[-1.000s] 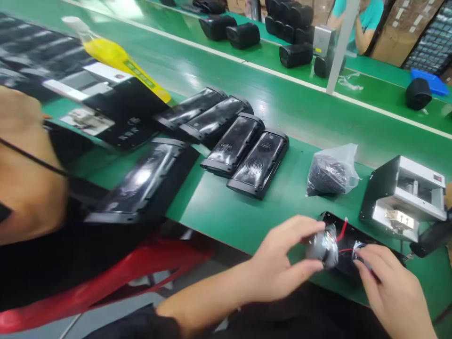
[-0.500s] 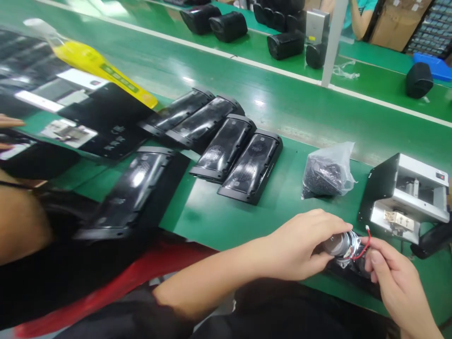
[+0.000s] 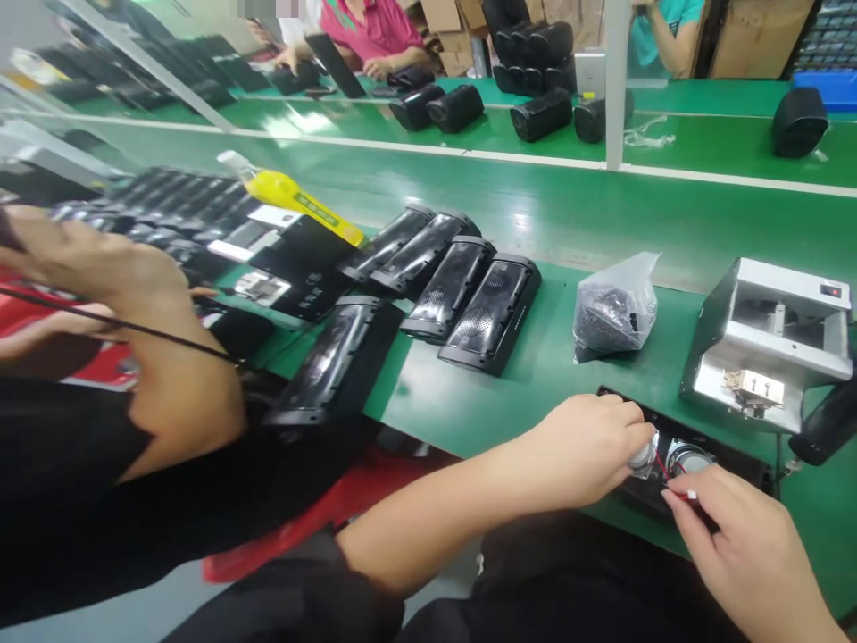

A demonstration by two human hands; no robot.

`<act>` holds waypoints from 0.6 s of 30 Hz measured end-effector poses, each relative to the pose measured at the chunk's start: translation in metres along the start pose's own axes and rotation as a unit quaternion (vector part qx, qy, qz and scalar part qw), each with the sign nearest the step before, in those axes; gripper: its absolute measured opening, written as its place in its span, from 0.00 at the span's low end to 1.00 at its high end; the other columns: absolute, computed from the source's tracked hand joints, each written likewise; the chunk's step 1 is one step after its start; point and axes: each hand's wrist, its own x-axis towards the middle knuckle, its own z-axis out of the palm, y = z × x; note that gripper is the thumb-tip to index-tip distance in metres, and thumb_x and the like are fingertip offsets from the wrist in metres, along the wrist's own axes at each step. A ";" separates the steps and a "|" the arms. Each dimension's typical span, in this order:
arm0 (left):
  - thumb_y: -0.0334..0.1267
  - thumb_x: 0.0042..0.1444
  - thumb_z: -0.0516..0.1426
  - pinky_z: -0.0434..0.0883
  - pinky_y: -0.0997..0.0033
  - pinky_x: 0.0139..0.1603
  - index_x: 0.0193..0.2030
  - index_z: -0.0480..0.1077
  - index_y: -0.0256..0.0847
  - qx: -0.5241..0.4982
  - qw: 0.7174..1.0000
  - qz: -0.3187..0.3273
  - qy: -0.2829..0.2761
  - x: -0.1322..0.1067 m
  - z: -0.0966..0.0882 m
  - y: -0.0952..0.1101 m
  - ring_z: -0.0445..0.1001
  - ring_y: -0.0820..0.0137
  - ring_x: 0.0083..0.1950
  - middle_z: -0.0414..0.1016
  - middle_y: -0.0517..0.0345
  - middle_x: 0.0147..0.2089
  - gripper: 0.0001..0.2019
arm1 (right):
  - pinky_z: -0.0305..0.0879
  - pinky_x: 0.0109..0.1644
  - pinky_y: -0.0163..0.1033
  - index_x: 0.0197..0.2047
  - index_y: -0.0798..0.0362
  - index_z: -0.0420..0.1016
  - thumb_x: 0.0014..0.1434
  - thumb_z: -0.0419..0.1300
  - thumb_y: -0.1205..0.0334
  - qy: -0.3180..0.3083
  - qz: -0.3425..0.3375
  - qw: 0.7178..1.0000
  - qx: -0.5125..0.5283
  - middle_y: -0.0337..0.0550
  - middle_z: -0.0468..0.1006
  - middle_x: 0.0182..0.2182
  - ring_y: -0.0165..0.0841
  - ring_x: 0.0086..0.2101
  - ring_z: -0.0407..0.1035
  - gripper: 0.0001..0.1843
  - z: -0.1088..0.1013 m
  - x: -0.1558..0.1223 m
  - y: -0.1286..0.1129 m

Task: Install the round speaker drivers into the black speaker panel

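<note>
- The left hand is clamping its fingers and thumb around a silver driver, with the part showing just beyond the fingertips.
- The right hand is pinching finger and thumb together on a red wire, close to the driver at about two o'clock from the left hand.
- A black panel is lying flat on the green bench beneath both hands, and the driver is being held just above its near part.
- A second driver is sitting in the panel, just beside the red wire.
- A silver metal fixture is standing at one o'clock from the panel, near its far edge.
- A clear bag of small black parts is lying at eleven o'clock from the panel.
- Five black speaker housings are lying in a loose row at ten o'clock from the hands.
- Another person's hand is raised at nine o'clock, well apart from the person's own hands, above a black sleeve.
- A yellow bottle is lying on a stack of black panels at ten o'clock, farther off.
- Black speakers are standing on the far bench at twelve o'clock, and a blue bin is sitting at one o'clock.
</note>
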 end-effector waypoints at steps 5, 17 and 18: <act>0.28 0.65 0.68 0.75 0.61 0.40 0.55 0.76 0.39 0.053 0.998 0.023 -0.026 0.011 0.001 -0.004 0.81 0.59 0.46 0.84 0.53 0.50 0.14 | 0.62 0.42 0.41 0.48 0.51 0.76 0.80 0.55 0.67 0.013 -0.021 0.998 -0.064 0.39 0.75 0.36 0.32 0.33 0.70 0.09 0.012 -0.006 0.001; 0.42 0.60 0.76 0.76 0.64 0.42 0.63 0.76 0.39 0.010 0.997 0.035 -0.064 0.016 0.004 -0.022 0.84 0.57 0.50 0.84 0.50 0.51 0.28 | 0.58 0.36 0.41 0.44 0.52 0.74 0.78 0.53 0.69 0.000 -0.023 0.998 -0.053 0.37 0.70 0.30 0.31 0.28 0.65 0.11 0.011 0.000 0.002; 0.42 0.60 0.76 0.76 0.63 0.41 0.62 0.77 0.39 0.008 0.997 0.038 -0.061 0.016 0.004 -0.023 0.84 0.57 0.50 0.84 0.50 0.50 0.27 | 0.58 0.36 0.41 0.44 0.52 0.74 0.78 0.53 0.69 -0.002 -0.025 0.998 -0.052 0.37 0.71 0.30 0.30 0.28 0.65 0.11 0.011 0.001 0.002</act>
